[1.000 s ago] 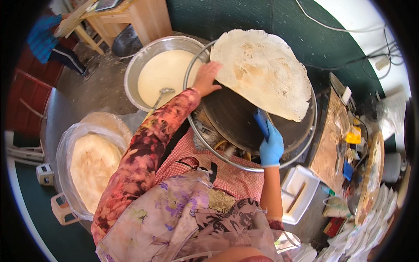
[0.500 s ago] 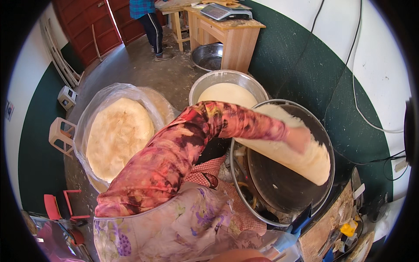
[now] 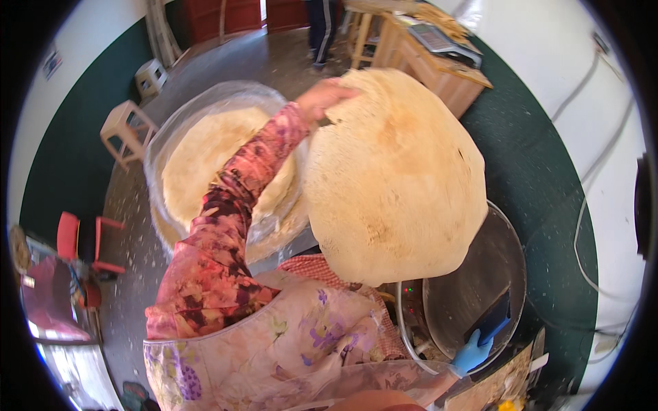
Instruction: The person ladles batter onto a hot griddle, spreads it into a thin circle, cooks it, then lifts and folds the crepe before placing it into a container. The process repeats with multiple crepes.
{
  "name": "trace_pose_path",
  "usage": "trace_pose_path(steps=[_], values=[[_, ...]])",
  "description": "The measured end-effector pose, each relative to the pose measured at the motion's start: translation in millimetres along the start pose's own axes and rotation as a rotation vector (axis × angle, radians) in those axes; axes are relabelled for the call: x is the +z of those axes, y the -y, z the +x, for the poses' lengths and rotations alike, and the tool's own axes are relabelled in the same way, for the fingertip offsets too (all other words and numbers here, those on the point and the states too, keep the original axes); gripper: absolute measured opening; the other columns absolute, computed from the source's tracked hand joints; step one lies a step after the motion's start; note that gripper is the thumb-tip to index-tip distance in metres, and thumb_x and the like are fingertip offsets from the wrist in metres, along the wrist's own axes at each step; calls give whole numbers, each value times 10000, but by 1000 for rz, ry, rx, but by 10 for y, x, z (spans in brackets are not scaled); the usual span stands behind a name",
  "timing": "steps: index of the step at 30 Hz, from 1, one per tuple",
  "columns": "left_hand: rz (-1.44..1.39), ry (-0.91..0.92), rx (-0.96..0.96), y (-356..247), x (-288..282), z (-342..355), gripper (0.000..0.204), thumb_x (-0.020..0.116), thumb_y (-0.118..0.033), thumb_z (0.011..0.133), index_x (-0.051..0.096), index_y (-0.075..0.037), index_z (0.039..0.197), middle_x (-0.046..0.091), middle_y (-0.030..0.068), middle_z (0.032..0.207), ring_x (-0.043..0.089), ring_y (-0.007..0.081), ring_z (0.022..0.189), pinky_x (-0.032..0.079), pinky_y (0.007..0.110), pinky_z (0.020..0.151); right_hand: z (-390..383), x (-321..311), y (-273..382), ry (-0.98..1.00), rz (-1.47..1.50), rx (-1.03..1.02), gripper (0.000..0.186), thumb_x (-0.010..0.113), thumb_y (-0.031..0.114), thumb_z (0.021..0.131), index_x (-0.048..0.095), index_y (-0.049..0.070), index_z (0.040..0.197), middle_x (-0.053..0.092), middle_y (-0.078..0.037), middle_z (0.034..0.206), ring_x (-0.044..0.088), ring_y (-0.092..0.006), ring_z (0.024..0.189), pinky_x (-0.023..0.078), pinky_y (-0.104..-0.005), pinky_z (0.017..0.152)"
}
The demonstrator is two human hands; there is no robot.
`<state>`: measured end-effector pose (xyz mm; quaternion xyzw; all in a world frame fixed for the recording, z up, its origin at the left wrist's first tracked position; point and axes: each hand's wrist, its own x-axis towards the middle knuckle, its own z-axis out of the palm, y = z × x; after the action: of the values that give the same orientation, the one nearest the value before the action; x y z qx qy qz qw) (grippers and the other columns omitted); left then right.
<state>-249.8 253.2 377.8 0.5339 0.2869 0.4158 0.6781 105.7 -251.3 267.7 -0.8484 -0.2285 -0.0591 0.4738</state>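
Note:
My left hand (image 3: pixel 321 101), in a floral sleeve, grips the upper-left edge of a large, thin, round flatbread sheet (image 3: pixel 397 178), which hangs raised across the middle, partly over the round dark griddle (image 3: pixel 458 294) in its metal ring. My right hand (image 3: pixel 471 353), in a blue glove, is closed on a blue-and-black scraper (image 3: pixel 494 317) at the griddle's lower right. To the left, a pile of pale flatbreads (image 3: pixel 196 157) lies in clear plastic on a wide round base.
A wooden desk (image 3: pixel 449 89) with a scale stands behind, near another person's legs (image 3: pixel 320 31). A plastic stool (image 3: pixel 125 125) and red chair (image 3: pixel 70 236) stand at left. Cables (image 3: pixel 585 205) hang along the right wall; a worn board (image 3: pixel 486 394) is at lower right.
The sheet has been lifted off the griddle and moved up and leftward in my left hand, toward the plastic-lined pile. My view has swung; the batter basin is now hidden.

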Motion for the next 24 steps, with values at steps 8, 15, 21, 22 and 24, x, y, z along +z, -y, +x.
trace_pose_path(steps=[8, 15, 21, 22, 24], values=[[-134, -779, 48, 421, -2038, -1811, 367, 601, -134, 829, 489, 11, 1148, 600, 88, 1042, 611, 180, 877, 514, 290, 708, 446, 775, 575, 195, -82, -151, 391, 624, 145, 809, 525, -93, 1104, 613, -159, 1022, 579, -236, 851, 444, -316, 792], [-285, -1162, 120, 1393, -3176, -3344, 375, 636, -111, 795, 501, 15, 1122, 589, 114, 1052, 601, 223, 905, 517, 345, 748, 198, 1114, 691, 281, -88, -250, 379, 609, 141, 813, 529, -76, 1113, 619, -159, 1004, 585, -230, 847, 455, -306, 781], [-237, -1463, -30, 2107, -3516, -3902, 370, 669, -92, 760, 540, 20, 1088, 611, 107, 1006, 617, 232, 839, 518, 356, 721, 123, 1192, 839, 368, -61, -220, 360, 603, 139, 818, 537, -57, 1113, 624, -135, 990, 582, -201, 830, 455, -284, 762], [-213, -1509, -64, 2162, -3524, -3931, 367, 677, -89, 750, 549, 26, 1074, 616, 107, 988, 619, 231, 824, 517, 349, 712, 119, 1190, 838, 349, -99, -175, 357, 602, 137, 818, 538, -55, 1112, 624, -130, 987, 580, -195, 827, 455, -279, 759], [-129, -1598, -99, 2255, -3531, -3971, 360, 695, -88, 728, 567, 40, 1039, 626, 108, 951, 620, 228, 796, 513, 335, 694, 106, 1180, 843, 402, -70, -181, 353, 601, 138, 820, 541, -53, 1111, 625, -123, 983, 578, -188, 824, 454, -275, 755]])
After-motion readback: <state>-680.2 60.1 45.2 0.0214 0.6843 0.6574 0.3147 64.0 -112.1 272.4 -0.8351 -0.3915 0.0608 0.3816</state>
